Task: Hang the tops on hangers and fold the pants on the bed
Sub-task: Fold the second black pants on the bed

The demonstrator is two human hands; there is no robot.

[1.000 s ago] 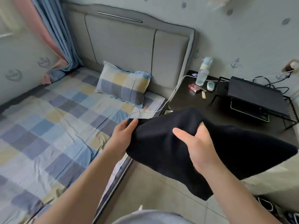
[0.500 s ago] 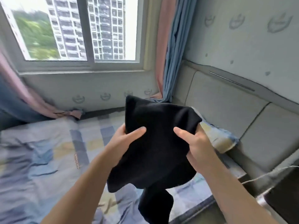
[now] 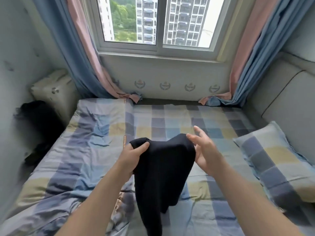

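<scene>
A black garment (image 3: 163,167) hangs above the bed's (image 3: 170,120) near edge, its upper corner gripped in the left hand (image 3: 134,154), the right hand (image 3: 204,150) spread loose and only touching the other corner, probably so it drapes straight for folding.

left hand (image 3: 133,156) gripping black garment (image 3: 162,171); right hand (image 3: 204,155) touching it, over checked bed (image 3: 170,123)

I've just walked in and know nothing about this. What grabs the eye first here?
A black garment hangs in mid-frame over the checked bed: the person's left grip holds one top corner, the right grip touches the other. Behind, a bright window shows tower blocks, and a dark heap sits by the bed's left edge.
</scene>
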